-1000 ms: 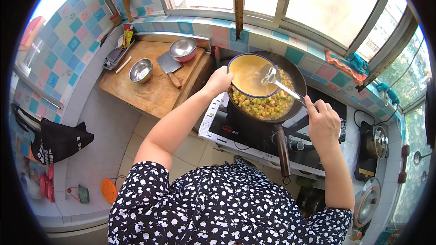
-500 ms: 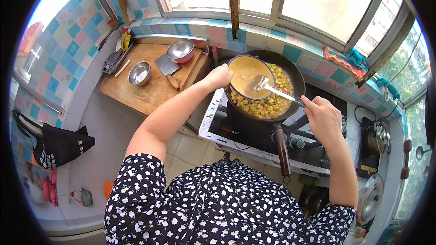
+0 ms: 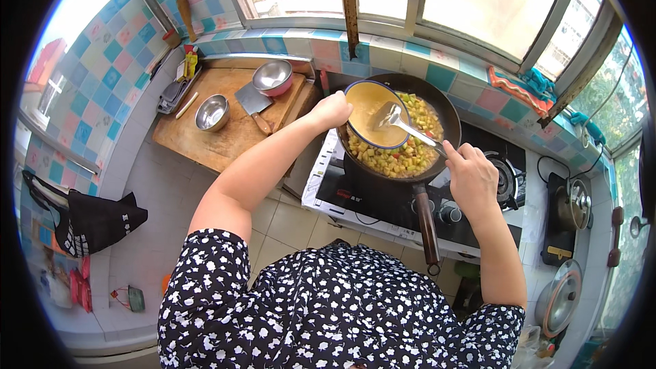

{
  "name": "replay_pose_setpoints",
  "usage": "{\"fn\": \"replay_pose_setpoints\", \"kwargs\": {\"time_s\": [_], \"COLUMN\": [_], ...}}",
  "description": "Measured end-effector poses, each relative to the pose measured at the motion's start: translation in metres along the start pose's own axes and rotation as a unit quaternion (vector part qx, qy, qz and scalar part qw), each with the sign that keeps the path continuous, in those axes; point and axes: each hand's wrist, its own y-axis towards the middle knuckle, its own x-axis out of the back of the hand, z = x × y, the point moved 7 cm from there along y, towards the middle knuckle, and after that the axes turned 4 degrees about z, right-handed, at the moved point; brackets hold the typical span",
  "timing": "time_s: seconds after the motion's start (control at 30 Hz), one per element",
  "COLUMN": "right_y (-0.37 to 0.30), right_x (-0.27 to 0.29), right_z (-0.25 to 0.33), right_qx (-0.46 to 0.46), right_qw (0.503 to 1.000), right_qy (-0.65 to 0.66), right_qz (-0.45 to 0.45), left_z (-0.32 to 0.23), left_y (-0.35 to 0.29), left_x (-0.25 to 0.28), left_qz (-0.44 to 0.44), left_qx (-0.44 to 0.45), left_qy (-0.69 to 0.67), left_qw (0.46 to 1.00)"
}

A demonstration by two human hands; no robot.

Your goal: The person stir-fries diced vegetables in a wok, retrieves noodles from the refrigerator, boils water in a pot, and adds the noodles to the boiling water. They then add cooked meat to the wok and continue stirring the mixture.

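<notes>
My left hand [image 3: 331, 111] grips the left rim of a bowl [image 3: 364, 104] with a yellow inside and a blue edge. The bowl is tilted above a dark frying pan [image 3: 449, 111], and a thin layer of pale stuff coats its inside. In my right hand [image 3: 473, 176] is the handle of a metal spatula [image 3: 421, 136]; its head is inside the bowl. Diced green and yellow food with a few red bits [image 3: 391, 161] sits in liquid in the pan. The bowl hides the pan's left part.
The pan stands on a black gas stove [image 3: 369, 198], its long handle [image 3: 426, 229] pointing toward me. To the left, a wooden board [image 3: 184, 138] bears a cleaver [image 3: 251, 99] and two metal bowls [image 3: 212, 113]. A lidded pot [image 3: 572, 205] stands on the right.
The spatula's head has turned and shifted slightly inside the bowl. My right hand has moved a little left, uncovering a stove burner. My left hand still holds the bowl.
</notes>
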Motion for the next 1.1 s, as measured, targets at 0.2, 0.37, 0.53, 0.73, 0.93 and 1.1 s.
{"fn": "replay_pose_setpoints", "kwargs": {"time_s": [0.2,0.37,0.53,0.73,0.93,1.1], "right_y": [-0.006,-0.02,-0.03,-0.042,-0.053,-0.042], "right_x": [0.007,0.018,0.025,0.026,0.042,0.011], "right_z": [-0.012,-0.024,-0.035,-0.047,-0.061,-0.044], "right_qx": [-0.015,-0.056,-0.091,-0.136,-0.165,-0.102], "right_qw": [1.0,0.998,0.996,0.989,0.979,0.988], "right_qy": [-0.016,-0.01,0.008,0.045,0.077,0.042], "right_qz": [0.011,0.012,0.021,0.033,0.093,0.104], "left_z": [-0.006,-0.029,-0.052,-0.048,0.036,0.089], "left_y": [0.007,0.01,0.014,0.016,0.042,-0.024], "left_x": [0.016,0.025,0.032,0.045,0.024,0.025], "left_qz": [-0.026,-0.081,-0.113,-0.136,0.016,-0.039], "left_qx": [0.004,-0.052,-0.086,-0.057,-0.081,0.147], "left_qy": [0.06,0.154,0.249,0.245,0.174,-0.407], "left_qw": [0.998,0.983,0.958,0.958,0.981,0.901]}}
